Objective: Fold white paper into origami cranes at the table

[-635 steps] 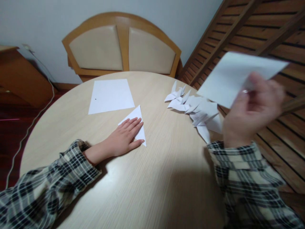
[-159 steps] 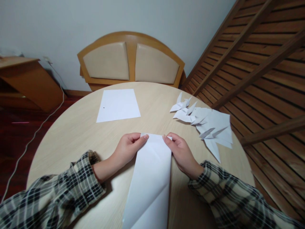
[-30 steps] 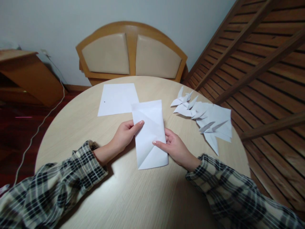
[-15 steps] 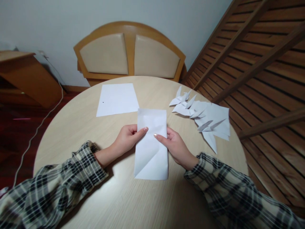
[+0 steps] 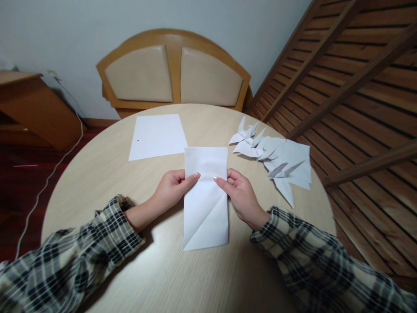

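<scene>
A white sheet of paper (image 5: 206, 208), folded into an upright rectangle, is held above the round table between my two hands. A diagonal crease crosses its lower half. My left hand (image 5: 172, 188) pinches the left edge, thumb on the front and fingers behind. On the opposite edge my right hand (image 5: 241, 193) grips in the same way, its thumb lying on the paper's face. The fingers behind the paper are partly hidden.
A flat white sheet (image 5: 158, 135) with a small dark dot lies at the table's (image 5: 107, 174) back left. Several folded paper cranes (image 5: 249, 145) stand at the right, some beside or on more white paper (image 5: 295, 161). Behind the table is a chair (image 5: 176, 65); a slatted wooden structure (image 5: 368, 108) rises at right.
My thumbs have moved slightly apart on the folded paper, and its lower edge now tilts a little. The whole view has shifted slightly. Both hands keep their hold.
</scene>
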Motion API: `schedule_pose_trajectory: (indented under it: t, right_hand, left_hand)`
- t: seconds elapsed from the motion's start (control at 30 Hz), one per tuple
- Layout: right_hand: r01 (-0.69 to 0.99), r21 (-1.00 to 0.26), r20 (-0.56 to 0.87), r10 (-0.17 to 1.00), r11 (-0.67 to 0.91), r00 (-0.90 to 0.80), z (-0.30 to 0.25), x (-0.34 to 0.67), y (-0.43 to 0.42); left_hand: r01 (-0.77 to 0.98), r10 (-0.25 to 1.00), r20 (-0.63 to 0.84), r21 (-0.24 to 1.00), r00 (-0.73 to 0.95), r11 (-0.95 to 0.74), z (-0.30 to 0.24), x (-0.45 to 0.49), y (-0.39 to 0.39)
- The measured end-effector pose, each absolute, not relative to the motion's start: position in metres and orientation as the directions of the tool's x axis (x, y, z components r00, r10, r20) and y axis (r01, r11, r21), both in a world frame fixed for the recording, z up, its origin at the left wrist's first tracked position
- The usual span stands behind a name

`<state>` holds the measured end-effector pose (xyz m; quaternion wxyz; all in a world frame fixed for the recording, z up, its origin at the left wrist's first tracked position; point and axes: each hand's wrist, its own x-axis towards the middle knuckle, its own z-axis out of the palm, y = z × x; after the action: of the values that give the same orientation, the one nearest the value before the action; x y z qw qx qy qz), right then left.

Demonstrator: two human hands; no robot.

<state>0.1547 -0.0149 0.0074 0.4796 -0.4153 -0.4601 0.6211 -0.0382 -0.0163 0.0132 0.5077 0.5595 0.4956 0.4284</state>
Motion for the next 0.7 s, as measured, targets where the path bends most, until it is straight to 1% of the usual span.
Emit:
schedule_pose_trajectory:
  t: [0.17, 0.37, 0.57, 0.7]
  right_hand:
    - [-0.228, -0.964, -0.060, 0.944, -0.140, -0.323, 0.0072, 0.1560, -0.0126]
    - [-0.136, -0.983, -0.079, 0.957, -0.120, -0.278, 0.0066, 0.1562, -0.0146]
    - [-0.095, -0.992, -0.062, 0.968, -0.088, -0.244, 0.0059, 0.1553, -0.0140]
    - [-0.075, -0.995, -0.036, 0.965, -0.058, -0.259, 0.0043, 0.1560, -0.0129]
  left_hand:
    - [0.166, 0.981, 0.008, 0.985, 0.194, -0.041, 0.0172, -0.0402, -0.0184]
    - [0.236, 0.956, -0.003, 0.969, 0.292, -0.069, 0.0153, -0.0380, -0.0218]
    - [0.218, 0.961, -0.016, 0.975, 0.276, -0.047, 0.0173, -0.0370, -0.0219]
    - [0.210, 0.962, -0.054, 0.978, 0.267, -0.003, 0.0184, -0.0367, -0.0213]
